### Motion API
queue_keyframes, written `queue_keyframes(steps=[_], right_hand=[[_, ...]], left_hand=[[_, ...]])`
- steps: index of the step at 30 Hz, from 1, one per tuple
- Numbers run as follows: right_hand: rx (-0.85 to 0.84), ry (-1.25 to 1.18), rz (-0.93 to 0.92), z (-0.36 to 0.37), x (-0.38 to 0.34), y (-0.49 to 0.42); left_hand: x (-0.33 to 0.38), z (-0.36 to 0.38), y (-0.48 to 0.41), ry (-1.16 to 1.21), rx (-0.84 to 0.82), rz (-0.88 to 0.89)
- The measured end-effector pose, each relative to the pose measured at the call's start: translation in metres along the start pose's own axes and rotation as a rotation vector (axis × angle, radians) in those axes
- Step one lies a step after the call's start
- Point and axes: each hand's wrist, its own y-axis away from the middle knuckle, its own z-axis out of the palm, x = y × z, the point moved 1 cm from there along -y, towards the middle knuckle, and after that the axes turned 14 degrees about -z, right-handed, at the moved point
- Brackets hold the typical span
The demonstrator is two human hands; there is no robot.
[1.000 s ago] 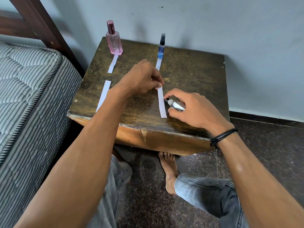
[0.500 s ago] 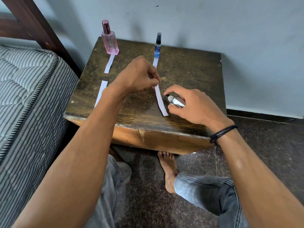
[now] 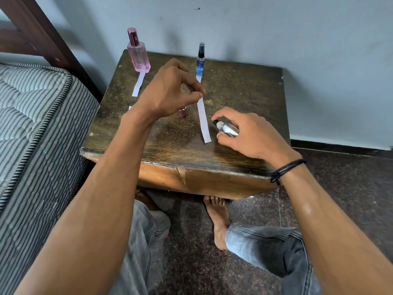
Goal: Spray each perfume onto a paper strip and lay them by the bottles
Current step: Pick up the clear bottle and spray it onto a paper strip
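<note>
My left hand pinches the top end of a white paper strip, which hangs tilted above the dark wooden table. My right hand grips a small clear spray bottle with its black nozzle aimed at the strip's lower half. At the back stands a pink perfume bottle with a strip lying in front of it. A slim blue bottle stands further right with a strip at its base, partly hidden by my left hand.
A small pinkish cap stands on the table below my left hand. Another strip end peeks out beside my left wrist. A striped mattress borders the table's left side. A wall is close behind.
My left hand has lifted the strip's top end higher and the strip now hangs more upright. The right hand with the spray bottle has stayed beside the strip.
</note>
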Motion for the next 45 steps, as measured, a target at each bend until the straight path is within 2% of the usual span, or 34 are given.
queue_keyframes(steps=[15, 45], right_hand=[[-0.002, -0.009, -0.005, 0.000, 0.001, -0.001], [-0.003, -0.001, 0.003, -0.002, -0.003, -0.001]], left_hand=[[0.004, -0.007, 0.001, 0.008, 0.042, 0.050], [0.020, -0.012, 0.003, -0.118, 0.043, 0.101]])
